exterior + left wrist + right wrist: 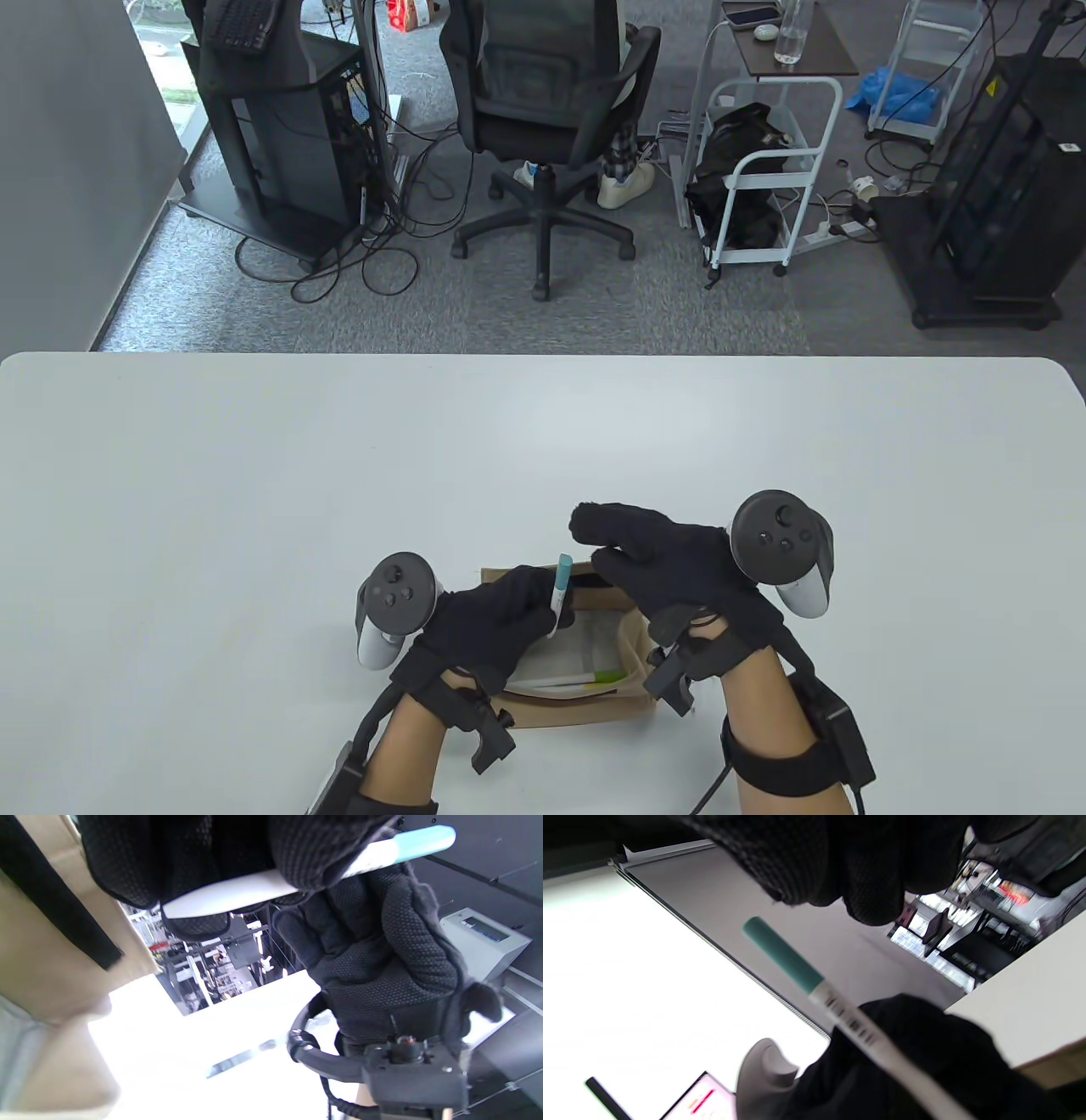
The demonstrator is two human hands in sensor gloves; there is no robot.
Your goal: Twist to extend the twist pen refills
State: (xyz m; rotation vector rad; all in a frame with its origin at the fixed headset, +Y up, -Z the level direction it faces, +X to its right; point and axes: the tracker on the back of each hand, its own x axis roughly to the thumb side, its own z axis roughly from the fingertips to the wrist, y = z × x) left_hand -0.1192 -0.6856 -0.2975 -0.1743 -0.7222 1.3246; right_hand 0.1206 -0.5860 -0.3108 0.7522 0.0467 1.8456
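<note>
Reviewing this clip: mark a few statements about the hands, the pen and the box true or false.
1. The left hand holds a white pen with a teal end. True.
2. The right hand grips the pen's teal end. False: its fingers hover open beside it, not touching.
3. A cardboard box sits on the table beneath the hands. True.
4. The pen lies flat inside the box. False: it is held up above it, teal end uppermost.

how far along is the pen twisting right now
Done: one pen is out of the cardboard box, gripped upright in the left hand. In hand: the right hand hovers open by its teal end, not gripping. Left: the twist itself, plus at least one more pen lying in the box.
</note>
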